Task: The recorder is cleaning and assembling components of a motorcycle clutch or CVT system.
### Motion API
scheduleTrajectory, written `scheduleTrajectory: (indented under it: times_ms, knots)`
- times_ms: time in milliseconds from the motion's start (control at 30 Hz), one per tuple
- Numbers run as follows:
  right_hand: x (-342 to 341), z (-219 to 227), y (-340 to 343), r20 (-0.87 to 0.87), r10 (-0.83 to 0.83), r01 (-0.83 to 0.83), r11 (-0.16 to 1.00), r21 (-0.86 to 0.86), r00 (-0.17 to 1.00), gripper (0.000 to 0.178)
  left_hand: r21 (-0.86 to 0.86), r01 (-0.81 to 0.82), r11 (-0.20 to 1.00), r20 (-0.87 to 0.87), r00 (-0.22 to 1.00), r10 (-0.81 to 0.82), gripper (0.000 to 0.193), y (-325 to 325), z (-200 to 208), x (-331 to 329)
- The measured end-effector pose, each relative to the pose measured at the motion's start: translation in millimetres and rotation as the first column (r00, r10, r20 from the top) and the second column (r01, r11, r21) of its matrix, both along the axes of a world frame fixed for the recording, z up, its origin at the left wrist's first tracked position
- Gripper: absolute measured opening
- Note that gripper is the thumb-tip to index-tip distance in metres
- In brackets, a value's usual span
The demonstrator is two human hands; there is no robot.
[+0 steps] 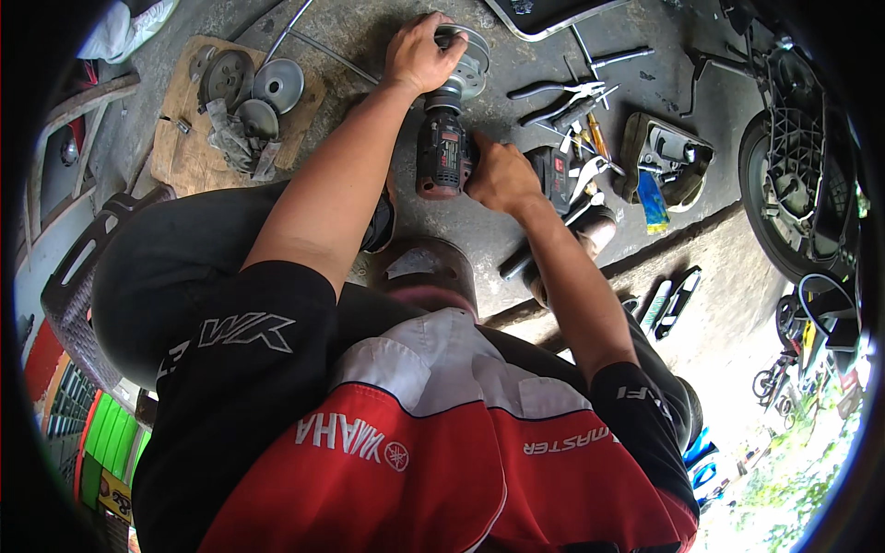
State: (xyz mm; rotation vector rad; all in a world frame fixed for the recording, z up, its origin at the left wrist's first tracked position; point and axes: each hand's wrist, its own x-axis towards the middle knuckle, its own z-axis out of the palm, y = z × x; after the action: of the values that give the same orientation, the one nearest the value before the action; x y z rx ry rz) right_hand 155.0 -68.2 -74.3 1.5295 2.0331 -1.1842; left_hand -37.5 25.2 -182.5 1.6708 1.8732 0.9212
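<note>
A black cordless impact wrench lies in front of me, its nose pointing away. My right hand wraps round its handle, with the fingers partly hidden behind the tool. The battery shows just right of that hand. At the tool's far end is a round silver metal pulley with a raised rim. My left hand grips the pulley's left and far edge, fingers bent over it. The wrench's nose meets the pulley near its middle; the socket's exact seat is hidden.
At left, a wooden board bears round metal parts and a grey rag. Right of the wrench lie pliers, screwdrivers and a tray of sockets. A motorcycle wheel stands far right. A black tray sits beyond.
</note>
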Motion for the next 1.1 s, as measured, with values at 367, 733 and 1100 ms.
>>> scheduleTrajectory:
  times_ms: [367,733,1100]
  knots:
    - [142,91,-24,0.117,0.257,-0.259,0.966,0.002,0.959,0.050,-0.336,0.179,0.925,-0.279,0.919,-0.279,0.100,35,39,-9]
    - [408,131,-130,0.235,-0.447,0.411,0.892,0.189,0.863,0.050,-0.608,0.384,0.695,0.681,0.702,0.209,0.077,-16,-3,26]
    - [471,13,-262,0.497,-0.816,0.750,0.520,0.409,0.295,0.054,-0.839,0.163,0.519,0.160,0.986,-0.050,0.113,-5,6,11]
